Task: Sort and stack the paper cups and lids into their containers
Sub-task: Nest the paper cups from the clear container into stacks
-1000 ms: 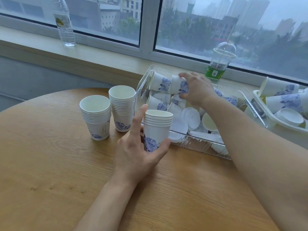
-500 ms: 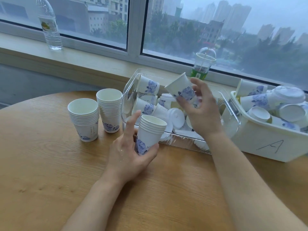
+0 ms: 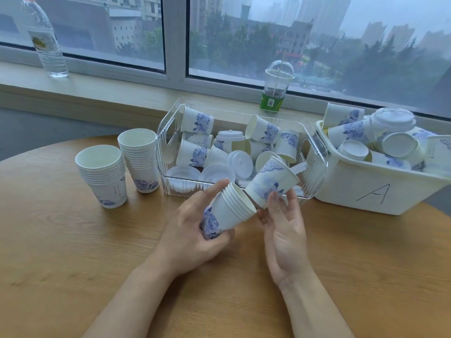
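Observation:
My left hand (image 3: 188, 230) grips a short stack of white paper cups with blue flowers (image 3: 227, 211), lifted off the table and tilted to the right. My right hand (image 3: 284, 228) holds a single flowered cup (image 3: 272, 180) by its base at the fingertips, just right of the stack's mouth. Behind them a clear plastic bin (image 3: 314, 167) holds several loose cups and white lids (image 3: 240, 164). Two upright cup stacks (image 3: 102, 176) (image 3: 140, 162) stand on the table to the left.
A white tub marked "A" (image 3: 366, 191), full of cups and lids, sits at the right on the round wooden table (image 3: 73, 252). On the window sill stand a water bottle (image 3: 46, 42) and a clear domed drink cup (image 3: 275, 86).
My right hand brought a cup from above the clear bin down and toward me, next to the stack. My left hand lifted the stack and tilted it rightward.

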Tool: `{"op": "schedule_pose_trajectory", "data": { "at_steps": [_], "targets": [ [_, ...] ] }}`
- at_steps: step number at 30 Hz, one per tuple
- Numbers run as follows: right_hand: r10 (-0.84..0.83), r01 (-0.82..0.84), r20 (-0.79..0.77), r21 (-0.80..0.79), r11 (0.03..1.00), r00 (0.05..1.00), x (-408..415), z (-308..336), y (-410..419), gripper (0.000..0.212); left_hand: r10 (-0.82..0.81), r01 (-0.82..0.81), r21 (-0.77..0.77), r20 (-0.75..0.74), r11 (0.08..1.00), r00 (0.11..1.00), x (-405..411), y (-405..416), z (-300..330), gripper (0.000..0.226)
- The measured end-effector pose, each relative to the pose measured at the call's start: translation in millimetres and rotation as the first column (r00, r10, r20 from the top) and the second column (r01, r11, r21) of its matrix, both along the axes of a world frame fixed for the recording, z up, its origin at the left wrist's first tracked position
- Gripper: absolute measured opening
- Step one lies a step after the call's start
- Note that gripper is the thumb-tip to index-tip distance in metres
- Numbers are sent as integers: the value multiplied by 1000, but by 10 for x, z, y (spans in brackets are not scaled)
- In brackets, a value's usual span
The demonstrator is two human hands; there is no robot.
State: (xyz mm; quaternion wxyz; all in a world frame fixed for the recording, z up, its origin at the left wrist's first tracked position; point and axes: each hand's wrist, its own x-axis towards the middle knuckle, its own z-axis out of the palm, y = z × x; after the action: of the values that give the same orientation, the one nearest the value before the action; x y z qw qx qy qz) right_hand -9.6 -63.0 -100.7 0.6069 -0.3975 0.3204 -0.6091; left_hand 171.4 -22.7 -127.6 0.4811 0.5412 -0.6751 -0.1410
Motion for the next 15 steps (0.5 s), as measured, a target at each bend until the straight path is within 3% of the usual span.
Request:
{"op": "schedule_pose_trajectory", "data": {
  "at_steps": [8, 15],
  "targets": [
    [9, -17, -142, -60, 998, 990, 111, -34, -40, 66, -8, 8, -37, 8, 999, 1000, 5, -22, -32, 87],
    [43, -60, -174, -95, 994, 984, 137, -3, -27, 64, 21, -20, -63, 21, 998, 1000, 3, -25, -28, 86]
  ]
}}
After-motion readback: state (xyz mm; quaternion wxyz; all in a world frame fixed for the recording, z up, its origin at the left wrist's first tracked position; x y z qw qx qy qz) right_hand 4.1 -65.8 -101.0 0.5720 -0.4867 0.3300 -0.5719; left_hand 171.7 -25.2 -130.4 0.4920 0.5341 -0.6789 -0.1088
